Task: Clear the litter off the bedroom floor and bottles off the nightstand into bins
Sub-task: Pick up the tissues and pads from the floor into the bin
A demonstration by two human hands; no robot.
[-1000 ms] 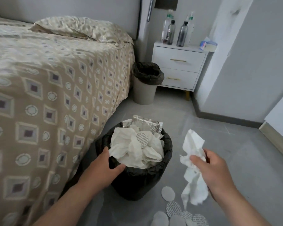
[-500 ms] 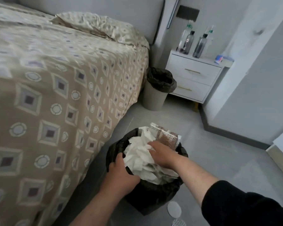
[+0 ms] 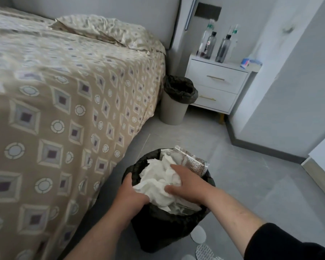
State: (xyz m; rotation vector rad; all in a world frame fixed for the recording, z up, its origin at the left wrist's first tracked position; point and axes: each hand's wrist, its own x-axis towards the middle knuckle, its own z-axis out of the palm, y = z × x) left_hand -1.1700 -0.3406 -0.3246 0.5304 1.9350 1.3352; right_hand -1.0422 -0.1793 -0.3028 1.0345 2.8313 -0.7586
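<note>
— Floor and room?
— Grey tiled floor (image 3: 251, 166), patterned beige bedspread (image 3: 64, 109) at nine o'clock, white two-drawer nightstand (image 3: 217, 85) at one o'clock.
— On the nightstand?
— Clear and dark plastic bottles (image 3: 212, 45), standing upright; beige bin with black liner (image 3: 176, 102) just beside.
— Nearer?
— Black-lined bin (image 3: 158, 231) at six o'clock, heaped with crumpled white tissue (image 3: 156, 181). Round white pads (image 3: 198, 234) on the floor at five o'clock.
— Hands?
— Left hand (image 3: 132, 196) gripping the rim; right hand (image 3: 188, 186) flat, pressing the tissue down.

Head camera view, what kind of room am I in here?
Most likely a bedroom: a bed with a pillow, and a white nightstand beside it holding bottles. Both hands are at a full bin on the floor.
</note>
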